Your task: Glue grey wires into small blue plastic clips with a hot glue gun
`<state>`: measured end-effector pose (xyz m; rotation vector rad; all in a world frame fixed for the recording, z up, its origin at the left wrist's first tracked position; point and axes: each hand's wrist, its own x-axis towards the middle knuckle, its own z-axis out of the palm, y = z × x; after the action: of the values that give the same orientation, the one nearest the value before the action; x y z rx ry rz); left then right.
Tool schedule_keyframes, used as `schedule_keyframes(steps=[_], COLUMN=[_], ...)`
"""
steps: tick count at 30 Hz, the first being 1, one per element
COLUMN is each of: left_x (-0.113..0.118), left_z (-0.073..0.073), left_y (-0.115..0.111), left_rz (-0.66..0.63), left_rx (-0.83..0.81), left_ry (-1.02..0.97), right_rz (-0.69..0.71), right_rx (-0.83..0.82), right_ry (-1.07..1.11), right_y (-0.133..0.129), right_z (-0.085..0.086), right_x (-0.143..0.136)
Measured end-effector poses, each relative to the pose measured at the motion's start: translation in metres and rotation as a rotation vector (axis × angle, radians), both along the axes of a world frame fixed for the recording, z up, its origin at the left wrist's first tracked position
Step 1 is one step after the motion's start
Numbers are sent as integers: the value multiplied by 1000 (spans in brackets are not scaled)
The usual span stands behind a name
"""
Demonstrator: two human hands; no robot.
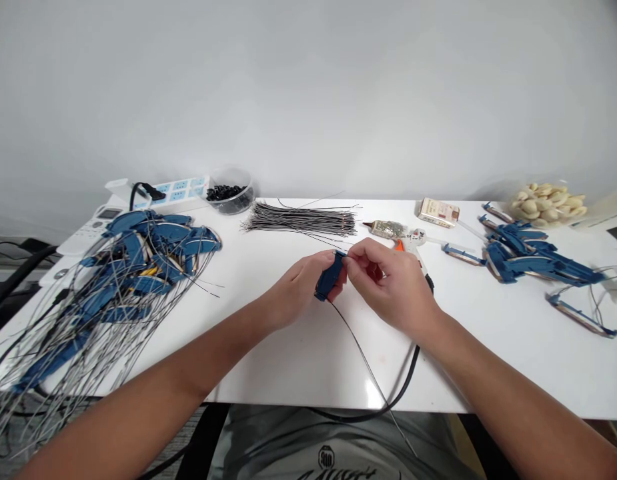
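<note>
Above the middle of the white table, my left hand (308, 283) grips a small curved blue plastic part (330, 276). My right hand (388, 277) pinches at the upper end of that part, thumb and forefinger together; anything tiny between them is hidden. From the part's lower end a thin dark wire (365, 360) runs down past the table's front edge. Just behind the hands lies a bundle of similar dark wires (303, 219). A glue gun (411, 241) with an orange trigger rests behind my right hand, its black cord passing beneath my right arm.
Blue parts with trailing wires (138, 253) are heaped at left. More blue parts (528, 257) lie at right, near a tub of pale, nut-like pieces (547, 203). A clear bowl of small black pieces (230, 193), a power strip (181, 189) and a small box (438, 212) stand along the back.
</note>
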<state>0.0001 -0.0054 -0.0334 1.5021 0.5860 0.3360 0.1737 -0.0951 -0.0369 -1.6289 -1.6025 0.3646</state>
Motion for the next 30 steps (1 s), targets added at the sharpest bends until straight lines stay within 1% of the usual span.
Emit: schedule_keyframes(steps=[9, 13, 21, 25, 30], left_x=[4, 4, 1, 1, 1], left_z=[1, 2, -2, 0, 2], left_y=[-4, -3, 0, -1, -2], left_rz=[105, 95, 68, 53, 24], left_rx=[-80, -75, -36, -28, -4], left_ry=[-4, -6, 3, 20, -6], right_rz=[-8, -28, -38, -45, -27], right_rx=[-40, -28, -49, -50, -24], right_ry=[49, 41, 45, 44, 39], right_y=[1, 1, 1, 0, 0], right_z=[-3, -1, 1, 0, 0], right_x=[-1, -1, 1, 0, -1])
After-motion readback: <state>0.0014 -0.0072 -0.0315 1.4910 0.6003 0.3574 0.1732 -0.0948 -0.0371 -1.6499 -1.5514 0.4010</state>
